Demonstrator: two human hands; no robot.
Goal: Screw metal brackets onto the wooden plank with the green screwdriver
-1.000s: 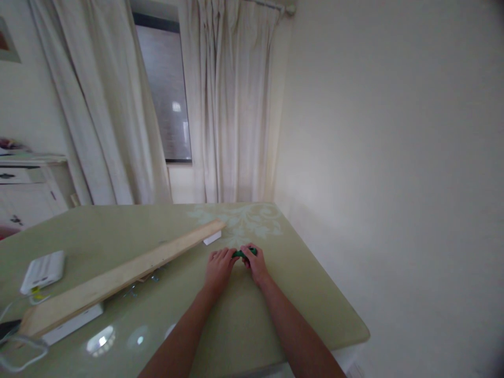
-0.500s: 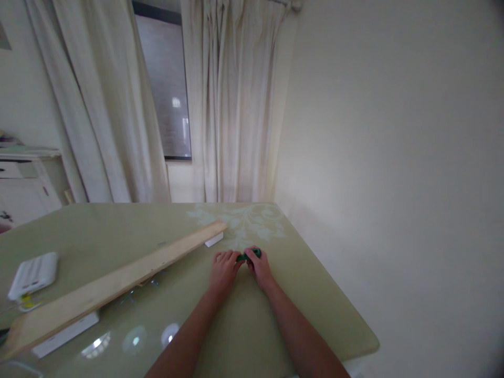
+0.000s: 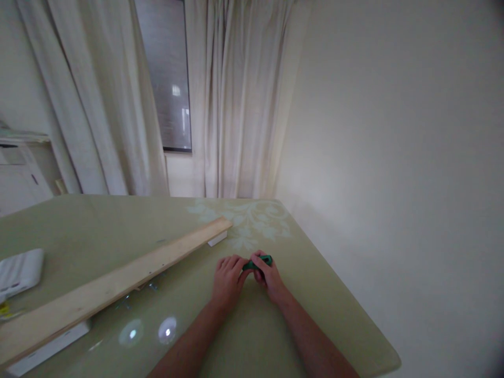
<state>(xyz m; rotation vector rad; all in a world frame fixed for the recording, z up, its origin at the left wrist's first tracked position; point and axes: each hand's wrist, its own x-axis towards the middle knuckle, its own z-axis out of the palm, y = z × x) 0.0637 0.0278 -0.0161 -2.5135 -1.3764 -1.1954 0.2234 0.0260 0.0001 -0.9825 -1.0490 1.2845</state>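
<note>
Both hands meet over the right half of the table. My right hand (image 3: 268, 275) is closed round a small green-handled tool (image 3: 258, 262), with a loop-like hole at its right end. The kind of tool cannot be made out. At the tool's left end, my left hand (image 3: 228, 278) has its fingers curled and thumb side pressed against it; whatever lies under those fingers is hidden. To the left of the hands a long pale wooden board (image 3: 118, 273) runs diagonally, raised on white blocks (image 3: 51, 346). Some small metal screws or bolts (image 3: 153, 286) lie along its near edge.
The pale green table (image 3: 315, 315) has a white floral pattern near its far right corner. A white box-like device (image 3: 21, 270) sits at the left, beside something yellow (image 3: 4, 310). Beyond are curtains (image 3: 244, 105), a window, and a cabinet (image 3: 23, 173); a wall (image 3: 394, 157) borders the right side.
My view has tilted down and shifted slightly left-to-right, so the table fills more of it. Both hands keep hold of the green tool, of which more of the handle now shows.
</note>
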